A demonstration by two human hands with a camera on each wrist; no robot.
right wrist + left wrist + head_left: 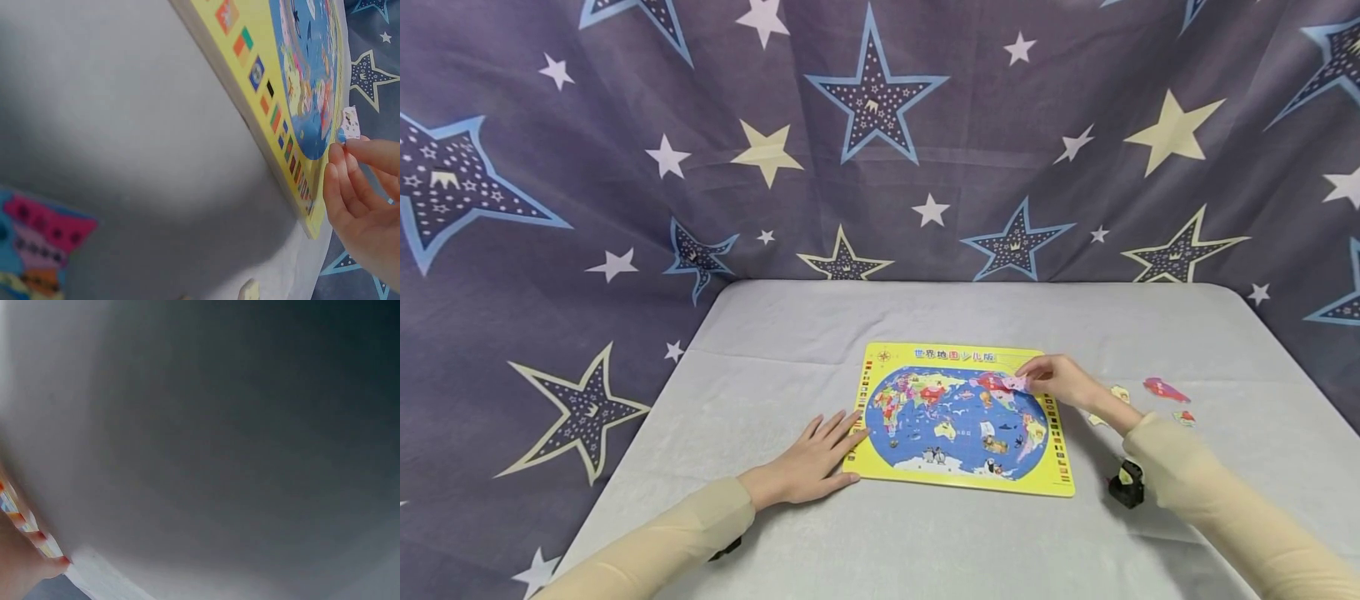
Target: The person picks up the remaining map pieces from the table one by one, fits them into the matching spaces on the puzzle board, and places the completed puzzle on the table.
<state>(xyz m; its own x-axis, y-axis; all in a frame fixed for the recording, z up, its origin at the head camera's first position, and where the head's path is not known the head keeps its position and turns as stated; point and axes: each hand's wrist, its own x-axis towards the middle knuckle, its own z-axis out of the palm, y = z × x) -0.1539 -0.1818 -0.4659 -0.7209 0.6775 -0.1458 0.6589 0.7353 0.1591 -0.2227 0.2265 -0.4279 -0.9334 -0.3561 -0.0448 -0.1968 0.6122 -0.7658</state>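
A yellow-bordered world map puzzle board (955, 480) lies on the pale cloth, with a blue ocean and coloured land areas. My left hand (808, 467) rests with fingers spread at the board's left edge. Between thumb and fingers, my right hand (1063, 379) pinches a small pink puzzle piece (1017, 383) over the map's upper right. In the right wrist view the held puzzle piece (350, 123) shows a pale pink face with tiny pictures and a blue corner. The left wrist view is mostly blurred cloth, with part of the left hand (22, 565) at its lower left.
Right of the board lie a red puzzle piece (1165, 389), a small multicoloured piece (1184, 418) and pale yellow pieces (1120, 392) partly hidden by the right wrist. A star-patterned curtain (910, 192) hangs behind the table (790, 333).
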